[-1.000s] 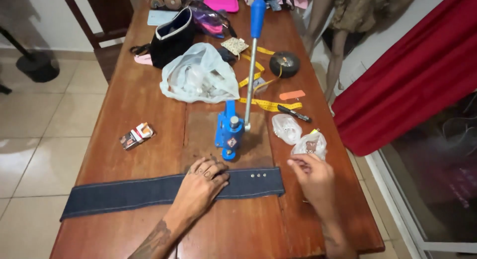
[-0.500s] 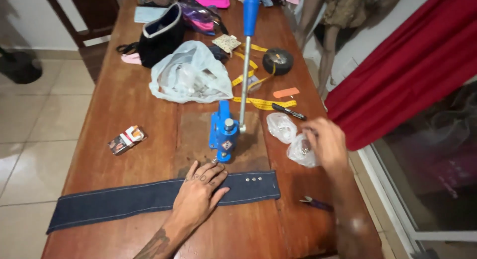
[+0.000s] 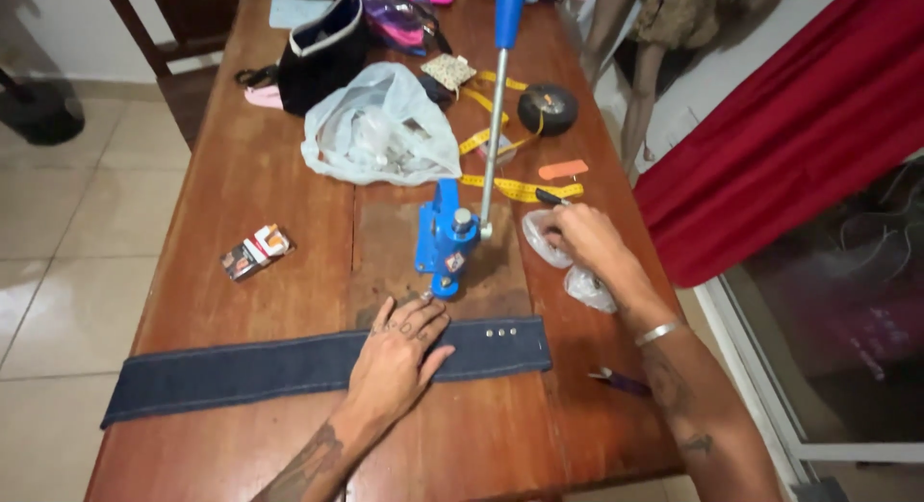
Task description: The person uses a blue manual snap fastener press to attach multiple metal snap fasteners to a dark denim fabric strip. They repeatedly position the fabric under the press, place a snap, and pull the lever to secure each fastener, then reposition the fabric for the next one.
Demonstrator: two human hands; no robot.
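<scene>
a yellow tape measure (image 3: pixel 525 187), white plastic bag (image 3: pixel 380 127) and black pouch (image 3: pixel 322 54).

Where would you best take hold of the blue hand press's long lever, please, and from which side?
Probably grip the lever high up at its blue sleeve, coming from the right, where the right hand already is. The bar stands nearly upright from the press, clear of the bags, so fingers can wrap around it; the left hand rests flat on the denim strip.

Left hand (image 3: pixel 399 353) flat on denim strip (image 3: pixel 289 367); right hand (image 3: pixel 582 237) seemingly touches small bags (image 3: pixel 541 240).
</scene>
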